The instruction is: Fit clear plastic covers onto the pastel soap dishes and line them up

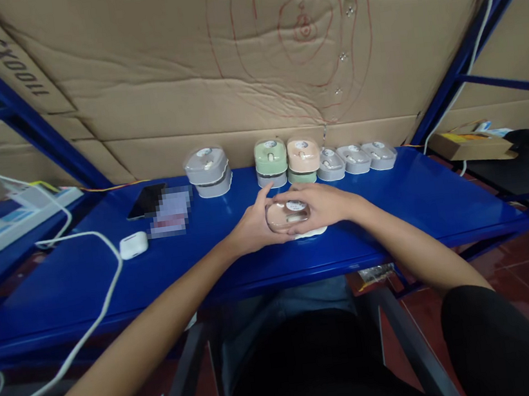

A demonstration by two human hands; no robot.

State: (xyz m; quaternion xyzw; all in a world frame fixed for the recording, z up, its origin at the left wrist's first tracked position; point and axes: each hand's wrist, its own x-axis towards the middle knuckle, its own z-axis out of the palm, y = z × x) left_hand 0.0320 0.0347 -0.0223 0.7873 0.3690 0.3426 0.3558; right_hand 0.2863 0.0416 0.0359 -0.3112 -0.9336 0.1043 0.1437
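Both my hands hold one small pink case with a clear lid [289, 215] just above the blue shelf [108, 270]. My left hand [251, 224] grips its left side with the thumb raised. My right hand [321, 203] wraps over its right side and top. A white piece [312, 232] lies on the shelf under the case. Behind it stand more cases: a grey stack [208, 171], a green one [269, 157] and a peach one [303, 155] on stacked bases, and three grey-white ones [355, 159] in a row.
A dark phone [146, 200], a blurred card [171, 211] and a white earbud case [133, 245] lie at left. A white cable [99, 311] crosses the shelf's left end. Cardboard [208, 69] backs the shelf. A flat brown box [469, 145] sits at right.
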